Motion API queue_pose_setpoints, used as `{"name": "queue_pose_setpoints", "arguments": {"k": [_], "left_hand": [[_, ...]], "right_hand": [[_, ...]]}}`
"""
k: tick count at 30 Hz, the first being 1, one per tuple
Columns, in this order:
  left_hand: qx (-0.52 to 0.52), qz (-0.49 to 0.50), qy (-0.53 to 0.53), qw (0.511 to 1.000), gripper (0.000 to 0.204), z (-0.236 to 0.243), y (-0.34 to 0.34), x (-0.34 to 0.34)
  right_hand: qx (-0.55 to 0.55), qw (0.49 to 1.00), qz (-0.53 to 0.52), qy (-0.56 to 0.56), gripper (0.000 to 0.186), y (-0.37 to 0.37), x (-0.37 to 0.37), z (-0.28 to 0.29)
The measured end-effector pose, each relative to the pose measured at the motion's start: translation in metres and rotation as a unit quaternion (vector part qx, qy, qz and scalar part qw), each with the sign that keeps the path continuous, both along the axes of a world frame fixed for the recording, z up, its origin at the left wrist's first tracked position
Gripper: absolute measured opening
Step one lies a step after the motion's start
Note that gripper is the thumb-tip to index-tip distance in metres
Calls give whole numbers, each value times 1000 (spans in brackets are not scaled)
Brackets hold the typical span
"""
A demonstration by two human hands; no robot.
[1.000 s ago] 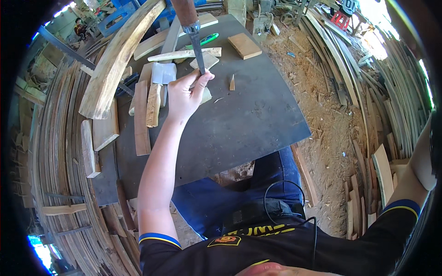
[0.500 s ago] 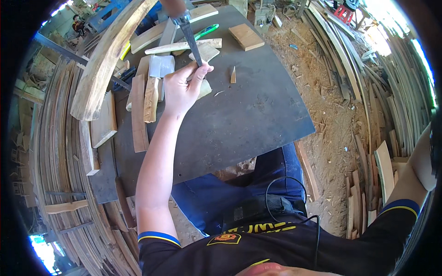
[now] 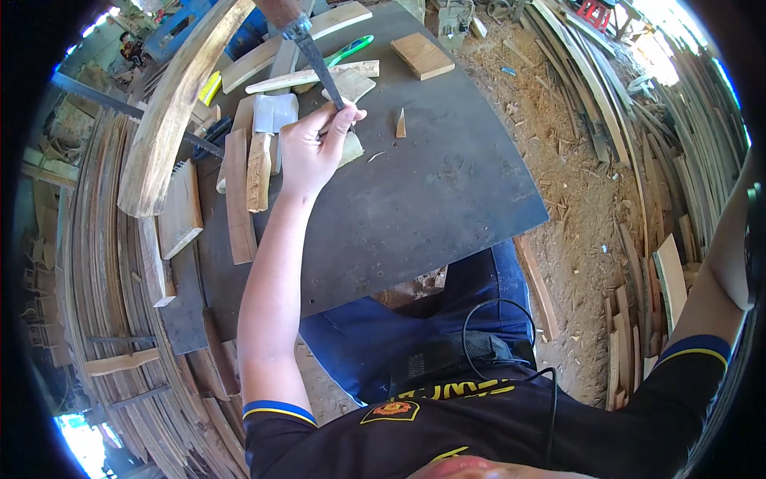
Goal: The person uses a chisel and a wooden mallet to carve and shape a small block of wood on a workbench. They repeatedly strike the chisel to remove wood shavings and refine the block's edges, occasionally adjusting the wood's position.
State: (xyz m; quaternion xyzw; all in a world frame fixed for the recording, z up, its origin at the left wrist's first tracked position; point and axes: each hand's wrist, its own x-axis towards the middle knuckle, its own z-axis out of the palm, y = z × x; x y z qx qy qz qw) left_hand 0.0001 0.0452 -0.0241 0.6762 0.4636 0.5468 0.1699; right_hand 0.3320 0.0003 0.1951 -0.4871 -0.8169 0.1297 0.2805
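Note:
My left hand (image 3: 313,156) reaches over the dark tabletop (image 3: 415,191), fingers pinched around the lower blade end of a chisel (image 3: 321,70). The chisel stands tilted, its brown wooden handle up at the top edge of the picture. Just left of the hand lies a cleaver-like tool with a broad metal blade (image 3: 276,113) and a rough wooden handle (image 3: 258,172). Small wood offcuts (image 3: 351,85) lie under and beyond the chisel, partly covered by it. At the right edge my right forearm (image 3: 722,279) is raised; its hand is out of the picture.
A wood block (image 3: 423,56) and a thin wedge (image 3: 400,124) lie on the tabletop. A green-handled tool (image 3: 351,49) lies at the far side. A thick curved timber (image 3: 171,120) rises at the left, near a saw blade (image 3: 199,144). Stacked planks (image 3: 104,239) flank the left.
The chisel's handle has shifted slightly left and up in the picture, still in my left hand's pinch. My right forearm is a little higher. The whole view has moved slightly.

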Motion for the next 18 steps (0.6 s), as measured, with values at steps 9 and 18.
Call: {"name": "queue_pose_setpoints", "arguments": {"k": [9, 18], "left_hand": [[10, 3, 30, 999, 26, 1, -1, -1], [-11, 17, 44, 999, 26, 4, -2, -4]], "right_hand": [[-5, 1000, 4, 15, 67, 3, -1, -11], [-3, 999, 12, 30, 67, 8, -8, -14]]}}
